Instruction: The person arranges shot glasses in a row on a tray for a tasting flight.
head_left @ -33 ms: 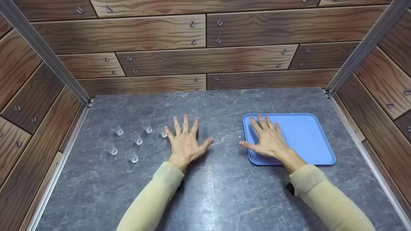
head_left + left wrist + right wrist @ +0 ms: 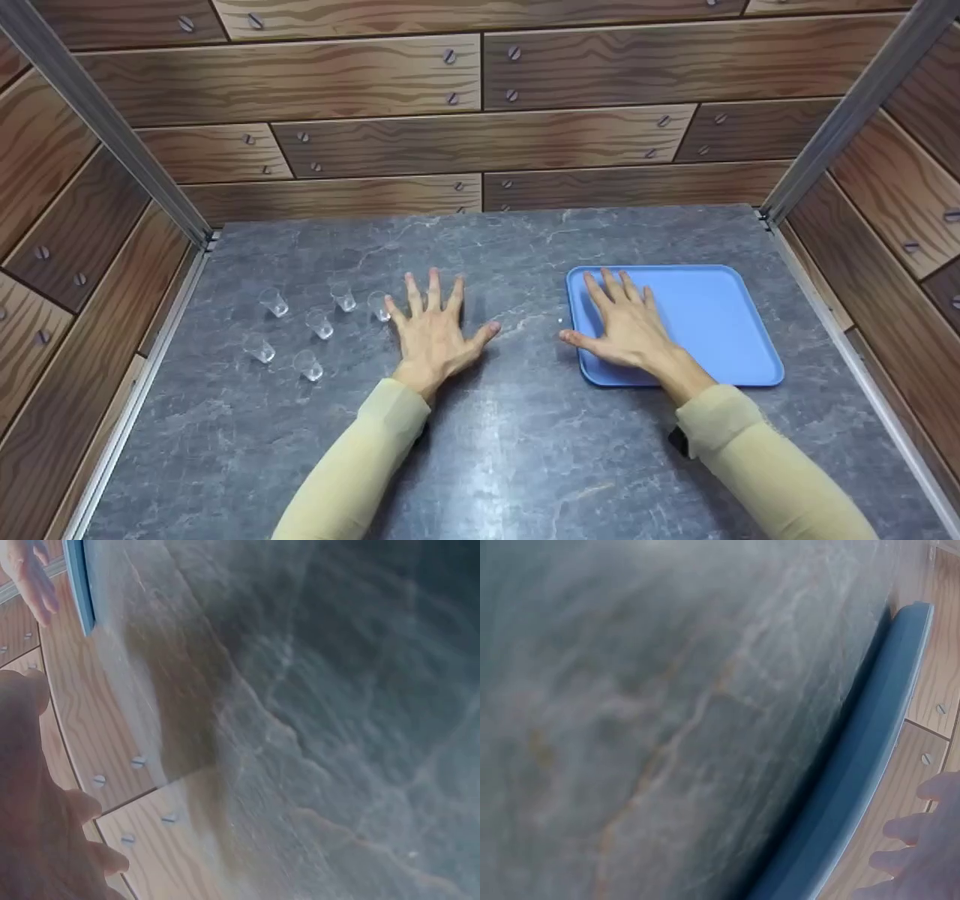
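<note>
In the head view my left hand [image 2: 433,337] is spread flat, palm down, with nothing in its grip. Its little finger lies right by a small clear plastic cup [image 2: 379,306]. Several more such cups stand to the left, among them a back-left cup [image 2: 274,301] and a front cup [image 2: 308,365]. My right hand [image 2: 630,326] is also spread with straight fingers, over the left part of a blue tray [image 2: 712,322]. Its thumb reaches past the tray's left edge. In the right wrist view, fingertips [image 2: 907,829] show beyond the tray's side [image 2: 855,765].
A grey marbled tabletop [image 2: 480,450] lies under everything. Wood-pattern panels [image 2: 480,142] close off the back and both sides, with metal posts in the corners. A tiny white speck [image 2: 559,320] sits just left of the tray.
</note>
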`<state>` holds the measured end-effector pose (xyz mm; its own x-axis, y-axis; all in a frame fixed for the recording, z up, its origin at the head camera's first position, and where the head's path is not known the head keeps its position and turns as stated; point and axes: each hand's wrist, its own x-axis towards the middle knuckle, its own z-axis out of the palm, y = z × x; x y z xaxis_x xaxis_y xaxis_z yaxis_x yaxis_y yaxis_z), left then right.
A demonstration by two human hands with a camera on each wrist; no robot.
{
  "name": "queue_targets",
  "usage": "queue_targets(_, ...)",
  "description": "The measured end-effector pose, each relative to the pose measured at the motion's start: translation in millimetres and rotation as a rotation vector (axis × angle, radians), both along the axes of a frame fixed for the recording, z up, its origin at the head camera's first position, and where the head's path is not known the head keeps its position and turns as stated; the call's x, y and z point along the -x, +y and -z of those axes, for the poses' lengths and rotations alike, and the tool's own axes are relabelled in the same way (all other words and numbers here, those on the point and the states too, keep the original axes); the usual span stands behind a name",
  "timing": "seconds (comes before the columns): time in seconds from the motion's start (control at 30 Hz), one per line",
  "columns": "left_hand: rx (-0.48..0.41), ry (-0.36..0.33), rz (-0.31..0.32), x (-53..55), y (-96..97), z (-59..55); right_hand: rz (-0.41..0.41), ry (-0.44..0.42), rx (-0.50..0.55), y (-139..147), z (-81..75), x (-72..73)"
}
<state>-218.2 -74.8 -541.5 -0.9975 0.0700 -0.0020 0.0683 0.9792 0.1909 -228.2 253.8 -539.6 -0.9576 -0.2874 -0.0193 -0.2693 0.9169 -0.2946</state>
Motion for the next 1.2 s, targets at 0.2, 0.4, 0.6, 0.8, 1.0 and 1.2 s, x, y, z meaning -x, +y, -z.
queue_targets(0.2,-0.013,-0.005,-0.006,-0.2,5.6,-8.1,0.005,0.0,0.013,4.9,-10.8,-0.5)
queue_targets(0.4,-0.065,-0.03,-0.003,3.4,21.5,-15.3,0.001,0.001,0.016,22.6,-25.2,-3.8)
queue_targets(0.6,-0.124,-0.029,0.015,5.9,35.8,-20.2,0.011,-0.003,0.059,42.9,-37.5,-6.0)
queue_targets(0.8,-0.233,0.016,0.029,7.4,47.8,-23.3,0.013,0.011,0.108,63.4,-44.8,-6.5)
queue_targets(1.0,-0.37,0.044,0.019,7.3,61.4,-23.7,0.031,0.036,0.182,86.7,-47.5,-5.6)
queue_targets(1.2,-0.518,0.026,0.009,6.0,77.2,-17.4,0.081,-0.006,0.234,112.3,-49.4,-3.1)
